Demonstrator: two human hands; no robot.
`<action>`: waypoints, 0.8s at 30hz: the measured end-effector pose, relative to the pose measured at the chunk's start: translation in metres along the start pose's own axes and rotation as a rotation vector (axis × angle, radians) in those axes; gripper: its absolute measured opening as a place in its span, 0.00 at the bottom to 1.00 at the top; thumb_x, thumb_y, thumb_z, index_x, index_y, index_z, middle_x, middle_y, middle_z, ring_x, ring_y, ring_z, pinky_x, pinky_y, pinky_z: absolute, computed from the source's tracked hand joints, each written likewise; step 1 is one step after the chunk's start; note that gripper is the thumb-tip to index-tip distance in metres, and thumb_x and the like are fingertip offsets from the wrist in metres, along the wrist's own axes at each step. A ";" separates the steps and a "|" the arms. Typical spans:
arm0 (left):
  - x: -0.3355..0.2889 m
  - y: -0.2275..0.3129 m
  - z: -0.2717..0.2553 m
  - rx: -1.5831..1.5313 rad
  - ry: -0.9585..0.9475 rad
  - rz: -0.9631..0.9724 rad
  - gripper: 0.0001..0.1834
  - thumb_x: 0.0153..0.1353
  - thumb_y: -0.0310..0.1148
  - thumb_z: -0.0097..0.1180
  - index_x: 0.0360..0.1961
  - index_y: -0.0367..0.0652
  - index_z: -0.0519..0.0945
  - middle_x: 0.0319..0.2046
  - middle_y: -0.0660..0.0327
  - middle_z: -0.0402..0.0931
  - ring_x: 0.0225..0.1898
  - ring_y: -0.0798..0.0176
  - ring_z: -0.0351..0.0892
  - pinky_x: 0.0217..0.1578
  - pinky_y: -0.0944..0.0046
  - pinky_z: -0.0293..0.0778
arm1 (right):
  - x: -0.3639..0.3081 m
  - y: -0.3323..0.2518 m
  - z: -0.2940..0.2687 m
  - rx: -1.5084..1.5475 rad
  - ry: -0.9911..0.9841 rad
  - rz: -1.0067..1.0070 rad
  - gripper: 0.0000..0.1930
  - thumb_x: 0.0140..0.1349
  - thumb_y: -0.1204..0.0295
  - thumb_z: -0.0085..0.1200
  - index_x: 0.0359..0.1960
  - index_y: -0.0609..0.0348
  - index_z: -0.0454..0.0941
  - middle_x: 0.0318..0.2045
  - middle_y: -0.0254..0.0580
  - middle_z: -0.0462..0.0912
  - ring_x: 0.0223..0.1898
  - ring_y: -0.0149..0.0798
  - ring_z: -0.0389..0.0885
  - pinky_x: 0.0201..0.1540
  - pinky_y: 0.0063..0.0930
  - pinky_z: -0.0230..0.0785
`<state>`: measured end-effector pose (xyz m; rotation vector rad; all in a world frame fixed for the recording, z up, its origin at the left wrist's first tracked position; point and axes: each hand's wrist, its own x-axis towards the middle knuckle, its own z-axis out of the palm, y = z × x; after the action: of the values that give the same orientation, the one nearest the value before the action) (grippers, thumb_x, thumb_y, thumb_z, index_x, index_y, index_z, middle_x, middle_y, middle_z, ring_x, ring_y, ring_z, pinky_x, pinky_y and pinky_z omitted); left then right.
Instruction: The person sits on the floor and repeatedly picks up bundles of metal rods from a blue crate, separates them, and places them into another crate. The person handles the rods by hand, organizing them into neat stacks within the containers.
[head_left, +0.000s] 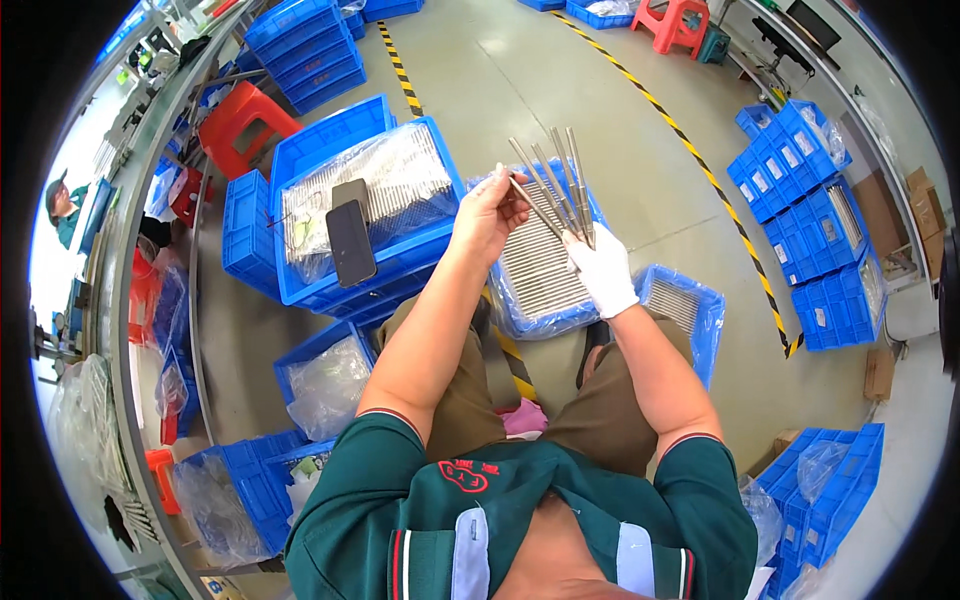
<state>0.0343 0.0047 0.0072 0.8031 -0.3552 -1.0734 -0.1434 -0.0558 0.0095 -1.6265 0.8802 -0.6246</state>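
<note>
My right hand [603, 272], in a white glove, is closed around the lower ends of several slim metal rods [574, 172], which fan out upward. Bare, my left hand [488, 218] pinches near the upper end of one rod [538, 206] that slants down toward the glove. Below both hands sits a blue crate [548, 328] lined with clear plastic, with rows of similar rods [540, 270] lying in it. The glove hides part of those rows.
At left, a large blue crate [290, 292] holds plastic-wrapped rods, with a dark phone [350, 245] on top. A smaller rod crate [712, 300] stands at right. Stacked blue bins [800, 170] line the right side; a red stool [240, 125] stands at far left.
</note>
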 end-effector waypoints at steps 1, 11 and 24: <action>-0.001 -0.004 0.002 0.032 -0.024 -0.003 0.16 0.65 0.45 0.50 0.35 0.42 0.78 0.24 0.66 0.74 0.25 0.71 0.73 0.31 0.69 0.73 | 0.001 -0.002 0.000 0.051 -0.011 0.022 0.08 0.60 0.70 0.54 0.36 0.62 0.76 0.19 0.31 0.75 0.21 0.23 0.70 0.26 0.21 0.64; -0.009 -0.017 0.011 0.317 -0.073 -0.127 0.13 0.64 0.43 0.51 0.36 0.46 0.79 0.28 0.68 0.78 0.30 0.72 0.76 0.33 0.71 0.69 | 0.014 0.012 0.002 0.189 0.024 -0.031 0.08 0.60 0.69 0.55 0.35 0.62 0.75 0.21 0.31 0.75 0.21 0.23 0.69 0.24 0.20 0.63; -0.014 -0.030 0.028 0.476 -0.152 -0.011 0.14 0.68 0.38 0.43 0.30 0.42 0.75 0.24 0.64 0.75 0.26 0.71 0.72 0.32 0.70 0.69 | 0.046 0.006 -0.011 0.150 0.263 -0.061 0.10 0.59 0.67 0.57 0.35 0.62 0.75 0.21 0.32 0.76 0.21 0.22 0.70 0.22 0.19 0.64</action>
<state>-0.0085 -0.0020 0.0058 1.1472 -0.7543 -1.0773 -0.1266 -0.0998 0.0042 -1.4606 0.9520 -0.9409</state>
